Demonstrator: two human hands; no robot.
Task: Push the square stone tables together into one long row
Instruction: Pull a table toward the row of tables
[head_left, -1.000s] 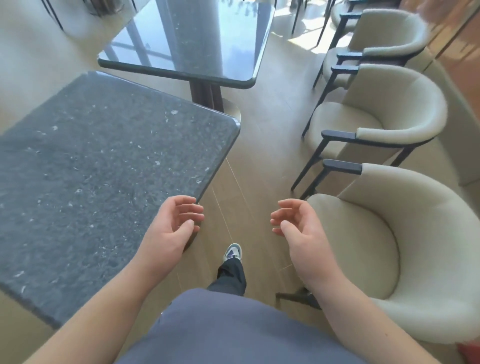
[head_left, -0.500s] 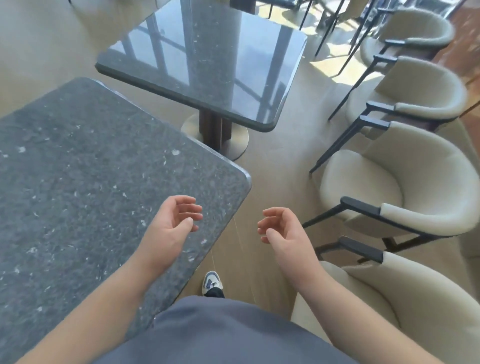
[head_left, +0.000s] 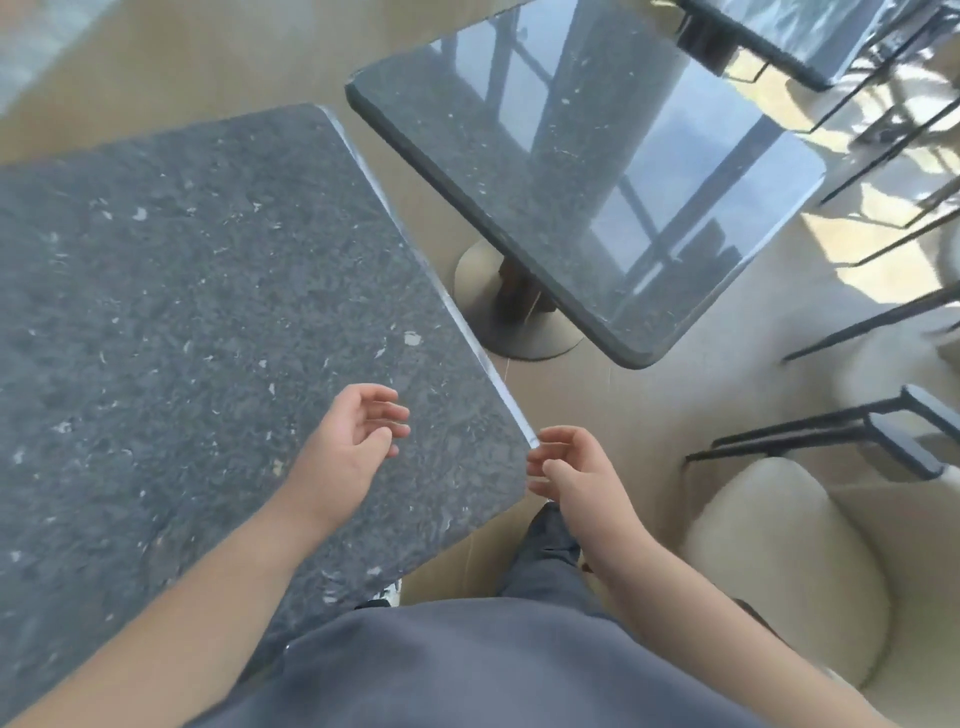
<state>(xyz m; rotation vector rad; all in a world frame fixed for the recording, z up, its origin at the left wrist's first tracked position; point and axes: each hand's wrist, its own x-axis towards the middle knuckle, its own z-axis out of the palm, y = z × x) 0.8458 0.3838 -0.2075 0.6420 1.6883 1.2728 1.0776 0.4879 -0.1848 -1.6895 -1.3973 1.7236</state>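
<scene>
Over near table (head_left: 208, 312), both hands loosely curled, empty, far table (head_left: 597, 182) cropped

Your left hand (head_left: 349, 447) hovers, fingers loosely curled, above the near dark speckled square stone table (head_left: 197, 332). Your right hand (head_left: 574, 470) hangs by its right corner. A second glossy stone table (head_left: 597, 171) stands apart, beyond a narrow gap.

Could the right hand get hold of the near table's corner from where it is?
Probably yes. The right hand hangs loosely curled and holds nothing, right beside the corner of the near stone table. Only bare floor lies between them; the cream chair sits off to its other side.
</scene>
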